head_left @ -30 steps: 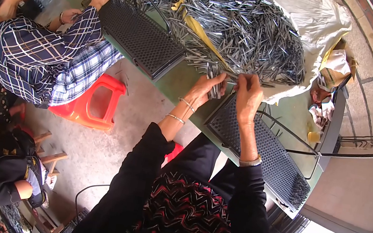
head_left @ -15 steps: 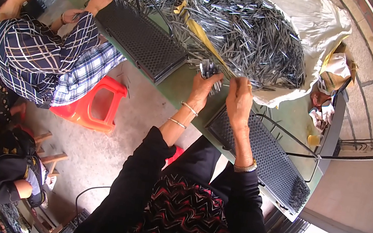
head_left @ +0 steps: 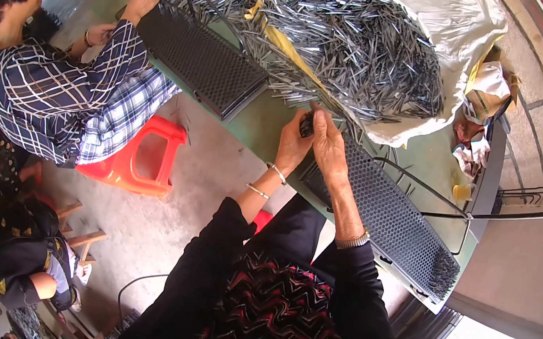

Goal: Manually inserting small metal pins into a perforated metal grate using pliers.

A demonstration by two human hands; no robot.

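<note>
Left hand (head_left: 292, 146) and right hand (head_left: 326, 146) pressed together, both closed on a small bundle of metal pins (head_left: 307, 125) at the near edge of the big pin pile (head_left: 367, 43). Bundle sits over the far-left end of the black perforated tray (head_left: 394, 219) on the green table (head_left: 261, 122). A co-worker in a plaid shirt (head_left: 65, 96) sits left at a second tray (head_left: 196, 60).

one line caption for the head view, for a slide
Both hands, left hand and right hand, pinch a bunch of metal pins above a perforated tray.
</note>
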